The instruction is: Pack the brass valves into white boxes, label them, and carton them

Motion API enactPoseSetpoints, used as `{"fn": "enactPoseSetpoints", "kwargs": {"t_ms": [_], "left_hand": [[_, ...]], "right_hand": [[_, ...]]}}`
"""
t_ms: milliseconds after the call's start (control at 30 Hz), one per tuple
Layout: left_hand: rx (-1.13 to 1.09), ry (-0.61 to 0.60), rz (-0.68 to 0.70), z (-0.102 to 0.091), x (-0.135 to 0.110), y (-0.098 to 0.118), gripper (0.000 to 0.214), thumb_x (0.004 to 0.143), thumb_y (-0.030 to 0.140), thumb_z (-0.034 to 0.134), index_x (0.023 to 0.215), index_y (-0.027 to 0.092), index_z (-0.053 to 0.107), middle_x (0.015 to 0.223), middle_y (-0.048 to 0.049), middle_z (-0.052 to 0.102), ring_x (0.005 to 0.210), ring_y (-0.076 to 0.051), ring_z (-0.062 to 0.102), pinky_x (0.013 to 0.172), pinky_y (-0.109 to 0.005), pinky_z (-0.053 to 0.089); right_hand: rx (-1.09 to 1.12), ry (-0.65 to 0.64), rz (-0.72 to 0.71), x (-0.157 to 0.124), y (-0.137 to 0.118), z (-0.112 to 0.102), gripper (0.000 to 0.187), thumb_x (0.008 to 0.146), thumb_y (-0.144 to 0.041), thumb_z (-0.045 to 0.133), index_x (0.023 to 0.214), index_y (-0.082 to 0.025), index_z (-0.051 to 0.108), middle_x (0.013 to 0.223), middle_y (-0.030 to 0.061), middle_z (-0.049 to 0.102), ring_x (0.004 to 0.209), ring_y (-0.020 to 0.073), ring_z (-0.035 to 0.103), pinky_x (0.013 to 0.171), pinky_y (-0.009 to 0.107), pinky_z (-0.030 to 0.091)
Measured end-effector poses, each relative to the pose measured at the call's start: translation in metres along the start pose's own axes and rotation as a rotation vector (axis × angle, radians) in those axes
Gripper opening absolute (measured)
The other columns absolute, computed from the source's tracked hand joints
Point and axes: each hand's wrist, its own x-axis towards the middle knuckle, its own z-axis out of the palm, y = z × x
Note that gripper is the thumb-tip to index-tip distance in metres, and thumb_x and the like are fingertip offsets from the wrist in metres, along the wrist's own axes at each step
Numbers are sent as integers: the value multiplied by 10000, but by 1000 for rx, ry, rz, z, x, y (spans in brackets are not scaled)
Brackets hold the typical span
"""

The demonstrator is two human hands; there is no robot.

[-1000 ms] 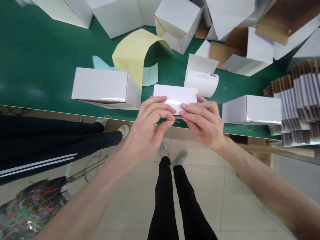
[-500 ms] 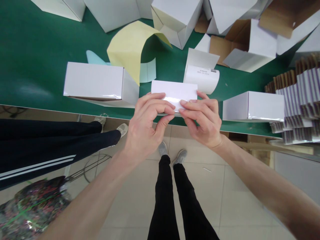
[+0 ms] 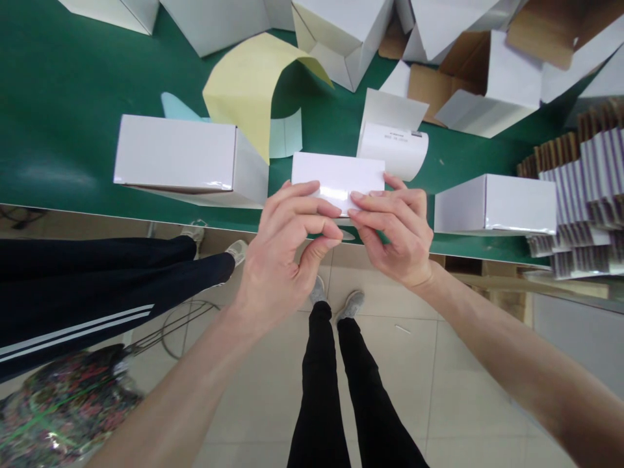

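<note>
A small white box (image 3: 336, 170) stands at the table's front edge between my hands. My left hand (image 3: 287, 244) has thumb and index finger pinched together just in front of the box, its other fingers bent over the box's top. From that pinch a small, pale, see-through oval piece (image 3: 348, 235) sticks out, perhaps a clear sticker. My right hand (image 3: 397, 227) grips the right part of the box, fingertips on its top near the front edge. Behind the box lies a partly unrolled white label roll (image 3: 394, 149), printing on it.
White boxes stand left (image 3: 175, 153) and right (image 3: 519, 205) on the green table (image 3: 73, 78). A curved yellow sheet (image 3: 241, 78) and light blue strips (image 3: 286, 135) lie behind. Open boxes (image 3: 511, 84) and stacked flat cartons (image 3: 604, 162) fill the back and right. Another person's legs (image 3: 97, 279) are at left.
My left thumb and index finger have drawn slightly towards me, away from the box's front edge, and the pale oval piece now shows. My right hand stays on the box.
</note>
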Motion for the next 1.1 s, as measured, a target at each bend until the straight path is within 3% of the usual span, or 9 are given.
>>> {"fn": "enactPoseSetpoints", "kwargs": {"t_ms": [100,633,833,900,1000,1100], "left_hand": [[22,4,6,2,-1,-1,78,971,213,629,1003,282,647,1238,-22,703,1392,-268,523,1184,-568,450],[67,167,-62,20,5,5,131,943,199,681,1043,257,621,1097,-8,740,1264,-247,596,1079,-484,531],[192,324,115,31,1,-14,287,923,248,734,1171,246,589,1129,-19,739,1156,-216,678,1124,-490,476],[245,376,147,32,0,-22,351,890,277,777,1185,232,591,1123,-34,739,1099,-215,694,1070,-464,508],[209,356,114,31,0,-29,327,868,291,798,1130,236,609,1078,-38,732,1065,-226,696,957,-424,569],[101,324,123,27,2,-33,310,881,274,784,1138,257,612,1056,-26,723,1044,-222,699,941,-427,578]], "right_hand": [[-2,-20,19,-1,0,0,308,967,-214,687,1224,-384,676,1224,-54,745,1122,243,637,1150,651,489],[-6,-34,41,-1,0,0,291,970,-252,695,1220,-402,683,1224,-60,749,1122,246,638,1168,657,472],[19,-49,35,-2,1,-4,359,954,-266,716,1281,-408,670,1260,-55,741,1132,253,631,1174,645,462],[19,-66,16,-1,1,-5,392,931,-270,745,1295,-388,662,1276,-45,738,1136,258,633,1168,622,471],[12,-50,2,1,0,-2,440,866,-324,819,1270,-358,647,1249,-22,749,1113,268,644,1150,593,485],[31,23,51,3,-3,4,423,865,-291,817,1226,-359,606,1154,-21,767,1048,251,659,1132,580,493]]}}
